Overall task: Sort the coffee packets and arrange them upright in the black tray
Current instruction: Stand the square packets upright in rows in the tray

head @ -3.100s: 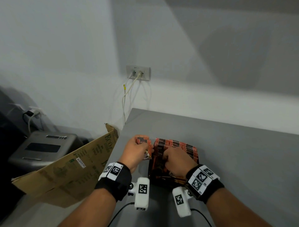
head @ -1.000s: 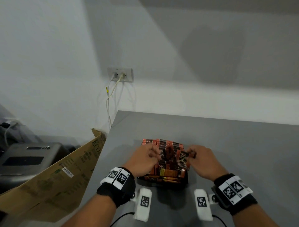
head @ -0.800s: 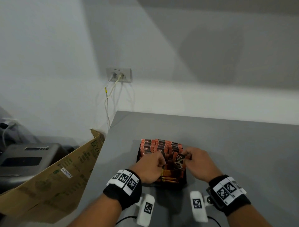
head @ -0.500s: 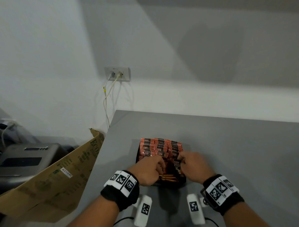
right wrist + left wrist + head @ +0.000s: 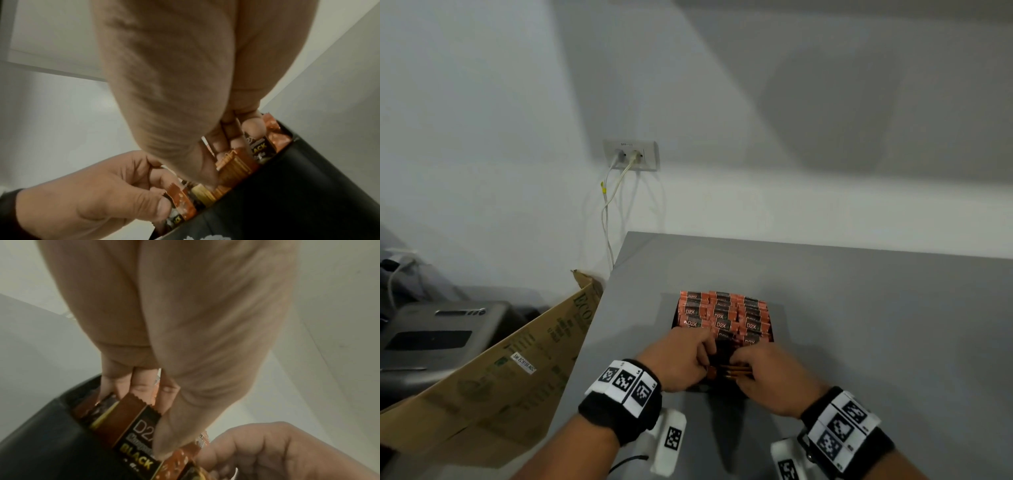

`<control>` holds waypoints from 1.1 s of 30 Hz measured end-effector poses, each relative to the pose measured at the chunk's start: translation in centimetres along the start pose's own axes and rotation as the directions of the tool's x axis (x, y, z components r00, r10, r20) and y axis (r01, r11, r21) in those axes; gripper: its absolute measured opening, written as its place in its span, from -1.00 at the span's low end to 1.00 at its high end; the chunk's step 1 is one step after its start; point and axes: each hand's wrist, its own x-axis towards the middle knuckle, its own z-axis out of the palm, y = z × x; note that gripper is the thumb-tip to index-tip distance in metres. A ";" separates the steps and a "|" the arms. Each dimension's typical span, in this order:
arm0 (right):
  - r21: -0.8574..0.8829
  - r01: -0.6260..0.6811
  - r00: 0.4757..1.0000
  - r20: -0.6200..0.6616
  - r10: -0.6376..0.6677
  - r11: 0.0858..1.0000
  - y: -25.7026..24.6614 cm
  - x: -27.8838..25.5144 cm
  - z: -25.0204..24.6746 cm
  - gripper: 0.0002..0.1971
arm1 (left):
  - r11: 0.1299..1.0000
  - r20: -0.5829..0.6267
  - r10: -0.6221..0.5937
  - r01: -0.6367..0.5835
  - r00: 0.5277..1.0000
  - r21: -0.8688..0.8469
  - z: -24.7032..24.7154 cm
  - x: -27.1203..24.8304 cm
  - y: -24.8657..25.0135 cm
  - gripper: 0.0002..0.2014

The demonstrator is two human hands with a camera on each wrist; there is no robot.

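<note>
A black tray (image 5: pixel 674 323) sits on the grey table, its far part filled with upright orange-and-black coffee packets (image 5: pixel 722 313). Both hands are at the tray's near end. My left hand (image 5: pixel 703 354) pinches a few packets there; the left wrist view shows thumb and fingers round a "D2X BLACK" packet (image 5: pixel 135 423) by the tray wall (image 5: pixel 41 443). My right hand (image 5: pixel 739 361) grips packets (image 5: pixel 236 164) between thumb and curled fingers inside the tray (image 5: pixel 287 186). Gold-brown packets (image 5: pixel 736 371) lie flat between the hands. The hands hide the tray's near row.
An open cardboard box (image 5: pixel 510 370) leans off the table's left edge, with a grey machine (image 5: pixel 438 335) beyond it. A wall socket with white cables (image 5: pixel 630 156) is behind. Grey table surface (image 5: pixel 876 325) stretches right of the tray.
Both hands have drawn back from the tray's middle and right side to its near end, closer together. The upright rows at the far end now show uncovered.
</note>
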 end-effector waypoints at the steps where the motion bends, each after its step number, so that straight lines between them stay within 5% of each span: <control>1: -0.011 -0.007 1.000 -0.007 0.007 1.000 0.1 0.2 0.2 -0.85 | 1.000 -0.006 -0.002 0.002 1.000 0.021 0.0 -0.1 -0.1 -0.69; 9: 0.018 -0.058 0.995 -0.087 0.059 0.998 0.2 -0.2 -0.3 -0.90 | 0.996 -0.201 -0.035 0.018 0.979 -0.089 -0.8 -0.9 -0.5 -0.76; 13: 0.274 -0.094 0.957 -0.239 0.163 0.957 -0.3 -0.8 -3.3 -0.82 | 0.943 -0.360 -0.081 -0.046 0.930 -0.331 -2.8 -1.1 -0.3 -0.68; 16: 0.620 -0.045 0.892 -0.329 0.312 0.783 -0.9 -0.8 -4.9 -0.83 | 0.866 -0.452 -0.153 -0.101 0.879 -0.490 -3.3 -0.6 -0.1 -0.68; 19: 0.872 0.031 0.869 -0.265 0.417 0.489 -2.5 -0.2 -5.4 -0.86 | 0.748 -0.459 -0.228 -0.148 0.859 -0.647 -2.6 0.2 1.1 -0.65; 21: 0.912 0.026 0.863 -0.227 0.451 0.410 -3.6 0.4 -5.0 -0.86 | 0.626 -0.425 -0.262 -0.182 0.867 -0.758 -1.9 0.6 2.5 -0.71; 25: 0.891 -0.008 0.828 -0.248 0.503 0.453 -4.8 1.1 -4.0 -0.89 | 0.252 -0.302 -0.239 -0.242 0.923 -0.937 -1.3 0.7 4.6 -0.84; 28: 0.876 -0.004 0.840 -0.258 0.478 0.481 -5.0 1.0 -4.0 -0.88 | 0.038 -0.232 -0.155 -0.229 0.960 -0.973 -1.5 0.7 4.5 -0.70; 33: 0.811 0.098 0.850 -0.370 0.375 0.577 -5.5 0.8 -4.5 -0.86 | 0.029 -0.223 -0.063 -0.221 0.973 -0.975 -1.6 0.6 4.9 -0.49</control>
